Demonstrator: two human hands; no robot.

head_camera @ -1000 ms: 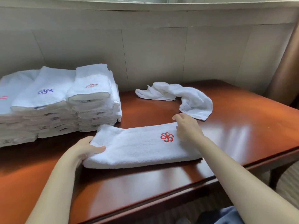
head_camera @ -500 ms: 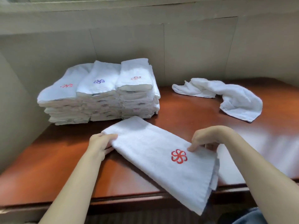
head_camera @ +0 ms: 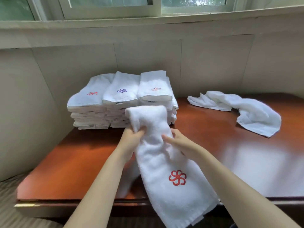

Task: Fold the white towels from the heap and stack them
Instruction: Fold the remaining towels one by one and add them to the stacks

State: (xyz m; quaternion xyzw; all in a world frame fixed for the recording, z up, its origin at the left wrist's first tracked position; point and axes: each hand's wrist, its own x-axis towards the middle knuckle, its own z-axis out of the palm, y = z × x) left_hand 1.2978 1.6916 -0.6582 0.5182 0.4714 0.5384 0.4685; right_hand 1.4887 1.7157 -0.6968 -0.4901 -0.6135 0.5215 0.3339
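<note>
Currently mid-fold: left hand (head_camera: pixel 131 142) and right hand (head_camera: pixel 181 144) both have fingers (head_camera: pixel 139 133) clenched on the long-folded towel (head_camera: pixel 164 170) at centre frame, its far end flopped over above them in front of the stacks (head_camera: pixel 121 96), its red-logo end hanging off the near edge of the desk (head_camera: pixel 246 162). Next move, likely: bring the ends together crosswise, square the edges, then set it on a stack; one loose towel (head_camera: pixel 256 116) waits at upper right. Glossy red-brown wooden desk, beige panelled wall (head_camera: pixel 213 63), window (head_camera: pixel 107 4) along the top.
</note>
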